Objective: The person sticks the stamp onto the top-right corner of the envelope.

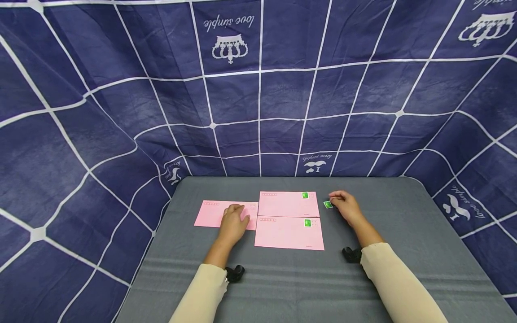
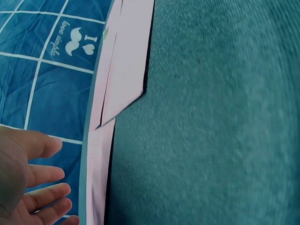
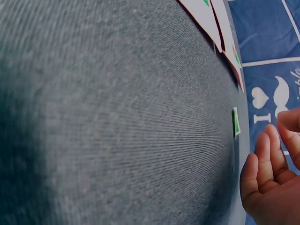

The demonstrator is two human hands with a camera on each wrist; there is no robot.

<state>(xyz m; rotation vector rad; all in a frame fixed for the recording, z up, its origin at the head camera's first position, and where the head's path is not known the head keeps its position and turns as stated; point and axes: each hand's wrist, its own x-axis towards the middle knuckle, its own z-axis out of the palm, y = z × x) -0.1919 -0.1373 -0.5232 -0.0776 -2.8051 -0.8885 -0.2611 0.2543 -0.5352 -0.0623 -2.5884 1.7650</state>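
My left hand [image 1: 233, 222] hovers over the pink envelope [image 1: 210, 214] on the left, its fingers loosely spread and holding nothing. The hand covers part of that envelope. To its right, two more pink envelopes lie one behind the other, the rear envelope [image 1: 286, 204] and the front envelope [image 1: 284, 233]. Each bears a green stamp near its upper right corner. A loose green stamp [image 1: 328, 204] with a white border lies on the table right of them. Close beside it is my right hand [image 1: 345, 207], fingers gently bent; in the right wrist view the stamp [image 3: 236, 122] sits apart from the fingertips.
The table [image 1: 291, 282] is covered in grey cloth. A blue curtain [image 1: 282, 94] with white grid lines stands along its back and sides. Black straps with small devices [image 1: 352, 255] are on both wrists, by the cream sleeves.
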